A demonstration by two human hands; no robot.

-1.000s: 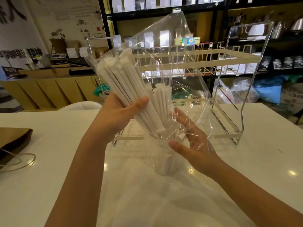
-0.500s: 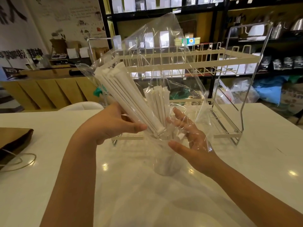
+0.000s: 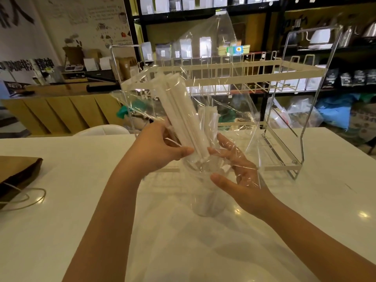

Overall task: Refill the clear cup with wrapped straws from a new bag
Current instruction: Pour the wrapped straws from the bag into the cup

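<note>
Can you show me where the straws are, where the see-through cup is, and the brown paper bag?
wrapped straws (image 3: 183, 117), head view, on the middle of the white bundle inside the bag.
clear cup (image 3: 207, 202), head view, on its lower wall.
brown paper bag (image 3: 18, 169), head view, on its flat top side.

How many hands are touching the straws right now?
1 for certain: the left hand grips the straw bundle through the bag. The right hand is open beside it, under plastic film; contact unclear.
</note>
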